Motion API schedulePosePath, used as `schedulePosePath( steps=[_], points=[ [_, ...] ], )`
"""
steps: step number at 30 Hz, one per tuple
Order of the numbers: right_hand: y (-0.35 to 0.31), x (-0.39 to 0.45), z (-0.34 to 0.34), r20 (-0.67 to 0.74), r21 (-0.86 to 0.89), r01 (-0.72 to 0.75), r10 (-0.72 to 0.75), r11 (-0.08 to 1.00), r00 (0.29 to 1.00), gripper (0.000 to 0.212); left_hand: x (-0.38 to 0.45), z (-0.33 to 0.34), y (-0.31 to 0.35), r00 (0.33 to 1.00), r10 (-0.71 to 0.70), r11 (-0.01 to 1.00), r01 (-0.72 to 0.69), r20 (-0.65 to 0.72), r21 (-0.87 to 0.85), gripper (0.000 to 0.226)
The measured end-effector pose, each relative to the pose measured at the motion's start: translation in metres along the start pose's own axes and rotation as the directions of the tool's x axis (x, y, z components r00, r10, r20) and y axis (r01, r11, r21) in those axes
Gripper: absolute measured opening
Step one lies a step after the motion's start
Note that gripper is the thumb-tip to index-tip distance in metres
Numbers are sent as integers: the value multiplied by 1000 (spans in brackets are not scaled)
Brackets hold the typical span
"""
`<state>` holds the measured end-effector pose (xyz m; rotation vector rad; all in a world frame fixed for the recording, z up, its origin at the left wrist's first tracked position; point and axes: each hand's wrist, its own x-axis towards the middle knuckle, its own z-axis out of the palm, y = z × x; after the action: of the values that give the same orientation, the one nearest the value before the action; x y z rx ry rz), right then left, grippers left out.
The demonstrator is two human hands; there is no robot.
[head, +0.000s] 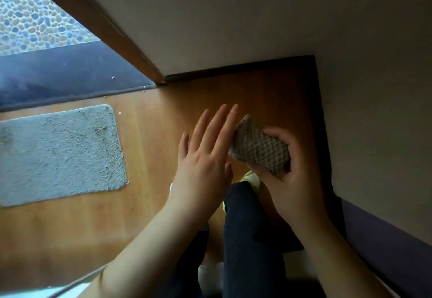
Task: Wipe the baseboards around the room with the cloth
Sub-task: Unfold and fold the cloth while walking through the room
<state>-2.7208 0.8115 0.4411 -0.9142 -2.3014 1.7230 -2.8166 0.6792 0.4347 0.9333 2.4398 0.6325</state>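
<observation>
A folded beige waffle-weave cloth (pixel 258 148) is gripped in my right hand (pixel 289 176), held in the air above the wooden floor. My left hand (pixel 205 157) is flat with fingers spread, and its fingertips touch the cloth's left edge. A dark baseboard (pixel 238 67) runs along the foot of the far wall into the corner. Another dark baseboard (pixel 323 120) follows the right wall toward me. Both hands are well above and apart from the baseboards.
A grey bath mat (pixel 60 152) lies on the wood floor at left. Beyond it is a dark threshold (pixel 65 80) and a pebble-tiled floor (pixel 28 17) past a wooden door frame (pixel 98 21). My dark-trousered leg (pixel 250 227) and a pale shoe (pixel 251 177) stand below the hands.
</observation>
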Motion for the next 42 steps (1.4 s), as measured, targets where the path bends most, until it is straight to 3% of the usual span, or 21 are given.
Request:
schedulePosePath(
  steps=[4, 9, 14, 18, 23, 29, 33, 38, 42],
  points=[
    [-64, -34, 10, 49, 27, -43, 41, 999, 998, 60, -41, -69, -1, 996, 72, 995, -75, 49, 60, 119],
    [-146, -74, 25, 144, 51, -56, 48, 997, 988, 59, -90, -158, -7, 983, 165, 983, -171, 82, 72, 108],
    [-224, -105, 34, 207, 92, -7, -13, 996, 978, 52, -132, -229, 5, 977, 211, 977, -211, -4, -5, 88],
    [-264, -123, 30, 298, 156, -64, 15, 986, 955, 38, -163, -256, 15, 982, 166, 974, -177, -90, -140, 79],
    [-286, -132, 23, 302, 204, -124, 58, 971, 951, 29, -181, -271, 26, 973, 152, 955, -189, -171, -228, 76],
    [-303, -140, 17, 344, 138, -48, -2, 989, 939, 59, -202, -293, 38, 963, 38, 905, -147, -267, -400, 78],
    [-306, -144, 14, 348, 158, 3, -59, 987, 936, 44, -218, -297, 40, 964, -14, 883, -112, -264, -456, 72],
    [-302, -145, 12, 376, 309, -40, -83, 950, 923, 41, -235, -298, 48, 965, -96, 841, -52, -244, -538, 68],
    [-303, -143, 0, 506, 435, -137, -116, 890, 854, 45, -243, -296, 68, 949, -134, 818, -57, -285, -573, 54]
  ],
)
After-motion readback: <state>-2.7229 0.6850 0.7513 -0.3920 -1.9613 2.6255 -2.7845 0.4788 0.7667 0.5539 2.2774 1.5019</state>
